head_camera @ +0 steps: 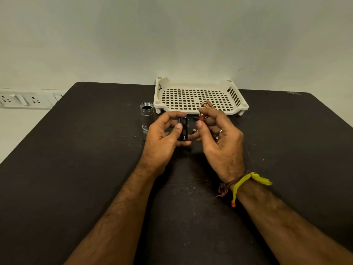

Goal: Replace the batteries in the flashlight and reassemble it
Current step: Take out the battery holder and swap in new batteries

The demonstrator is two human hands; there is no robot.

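Holder: the black battery holder [183, 129] was up off the table, in front of the person and roughly dead centre, gripped by the left hand [164, 134]. Thumb curled across its front, fingers wrapped behind. Looked like the slots facing the camera were empty, but it's dark so don't quote me.

Battery: a small orange battery [201, 118] was pinched between the right hand's [219, 136] thumb and forefinger, just beside the holder, not touching it yet as far as I could tell. Other fingers loosely curled, with maybe another cell tucked in the palm, too hidden to say.

Body: the silver flashlight body [146, 114] stood upright on the table [76, 169], open threaded end up, just left of the left hand.

Spares: a few more batteries [207, 104] sat at the front edge of the white tray [194, 96], right behind the right hand.

Stage: my guess is loading cells into the holder, with reassembly yet to come.

Risks: polarity's the big one, since the markings are tiny and the holder is black on a black table. The pinch is only on the battery's end, so it could pop out and roll. An elbow nudge could also tip that body over.
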